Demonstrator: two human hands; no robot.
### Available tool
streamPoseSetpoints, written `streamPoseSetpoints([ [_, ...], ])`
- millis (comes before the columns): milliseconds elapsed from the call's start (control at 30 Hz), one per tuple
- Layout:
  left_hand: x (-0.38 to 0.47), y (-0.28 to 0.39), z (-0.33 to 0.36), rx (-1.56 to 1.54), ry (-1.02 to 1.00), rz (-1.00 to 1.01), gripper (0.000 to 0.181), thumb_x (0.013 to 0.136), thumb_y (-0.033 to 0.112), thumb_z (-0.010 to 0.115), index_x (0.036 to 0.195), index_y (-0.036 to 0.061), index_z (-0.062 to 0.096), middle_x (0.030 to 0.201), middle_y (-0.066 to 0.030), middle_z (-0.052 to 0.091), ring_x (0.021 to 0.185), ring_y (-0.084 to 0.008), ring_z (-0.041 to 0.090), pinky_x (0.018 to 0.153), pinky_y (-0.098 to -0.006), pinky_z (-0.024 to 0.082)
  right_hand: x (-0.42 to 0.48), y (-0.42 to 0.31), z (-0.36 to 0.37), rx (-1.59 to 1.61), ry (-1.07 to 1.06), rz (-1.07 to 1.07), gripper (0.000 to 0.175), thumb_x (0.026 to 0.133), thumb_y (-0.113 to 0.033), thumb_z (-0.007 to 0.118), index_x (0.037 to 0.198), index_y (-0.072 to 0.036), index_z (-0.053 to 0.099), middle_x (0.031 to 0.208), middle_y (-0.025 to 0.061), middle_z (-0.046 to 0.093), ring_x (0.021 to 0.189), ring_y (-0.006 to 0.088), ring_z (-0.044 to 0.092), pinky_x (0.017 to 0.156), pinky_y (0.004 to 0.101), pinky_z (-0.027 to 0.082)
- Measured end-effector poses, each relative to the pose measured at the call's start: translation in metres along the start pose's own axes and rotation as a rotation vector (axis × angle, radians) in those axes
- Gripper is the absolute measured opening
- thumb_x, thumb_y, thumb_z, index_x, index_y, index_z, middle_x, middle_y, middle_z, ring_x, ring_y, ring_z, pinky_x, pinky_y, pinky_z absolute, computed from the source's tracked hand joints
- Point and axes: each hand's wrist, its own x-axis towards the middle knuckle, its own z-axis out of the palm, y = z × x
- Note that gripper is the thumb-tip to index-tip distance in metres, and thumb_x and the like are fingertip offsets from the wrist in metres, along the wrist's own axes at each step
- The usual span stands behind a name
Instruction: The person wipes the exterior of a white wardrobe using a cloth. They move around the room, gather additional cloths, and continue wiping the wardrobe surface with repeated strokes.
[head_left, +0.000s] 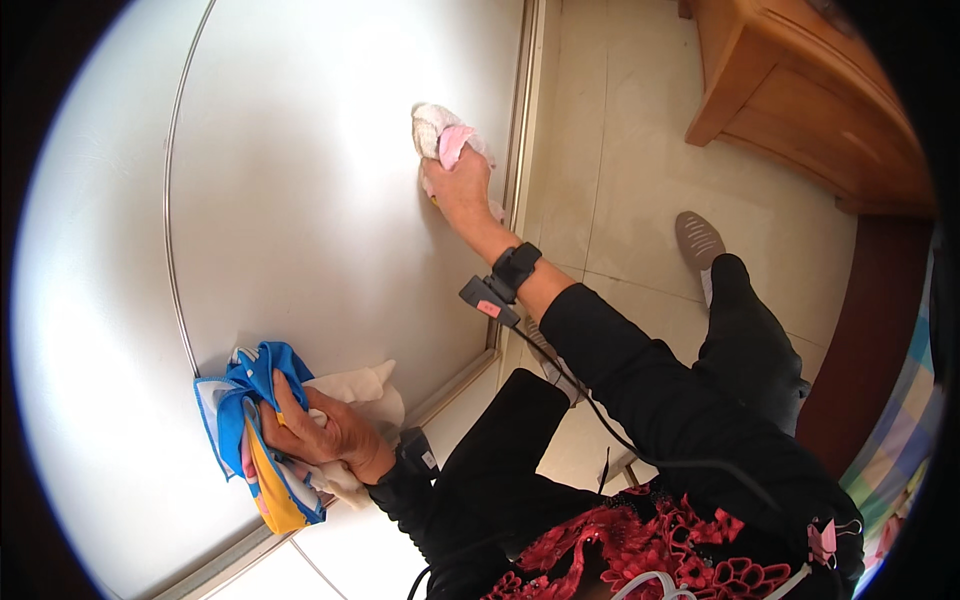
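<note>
My right hand (463, 187) grips a crumpled white-and-pink cloth (435, 129) against a glossy white door panel (300, 217), close to the panel's metal edge trim (519, 112). Lower and to the left, my left hand (330, 431) is closed around a bunched blue-and-yellow printed cloth (281, 502) and a cream cloth (367, 390). The blue cloth lies over the lower end of a thin metal strip (168, 187) that runs along the panel. Folds of cloth hide some fingertips of both hands.
Beige floor tiles (637, 187) lie right of the panel. A brown wooden cabinet (802, 112) stands at upper right. Beside my legs are a dark red board (840, 322) and checked fabric (900, 397). A black cable (592, 409) runs from my right wrist device (491, 300) along my sleeve.
</note>
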Motion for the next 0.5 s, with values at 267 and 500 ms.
streamPoseSetpoints([
  [267,-0.002,-0.003,0.000,0.007,0.003,0.001,0.035,0.088,-0.008,0.062,0.119,0.0092,0.067,0.108,-0.0139,0.057,0.102,-0.0305,0.058,0.088,-0.0364,0.051,-0.003,-0.001,-0.001,0.059,0.002,-0.108,0.014,0.077,-0.007,0.068,0.077,0.006,0.063,0.063,0.0113,0.064,0.058,0.0204,0.064,0.054,0.0342,0.050],
  [500,-0.003,-0.003,-0.002,-0.005,-0.008,-0.019,0.034,0.088,-0.008,0.062,0.118,0.0081,0.067,0.108,-0.0143,0.057,0.102,-0.0307,0.059,0.089,-0.0368,0.051,-0.007,-0.015,-0.002,0.150,-0.104,0.103,0.014,0.078,-0.006,0.067,0.081,0.007,0.064,0.063,0.0094,0.063,0.053,0.0163,0.061,0.049,0.0315,0.048],
])
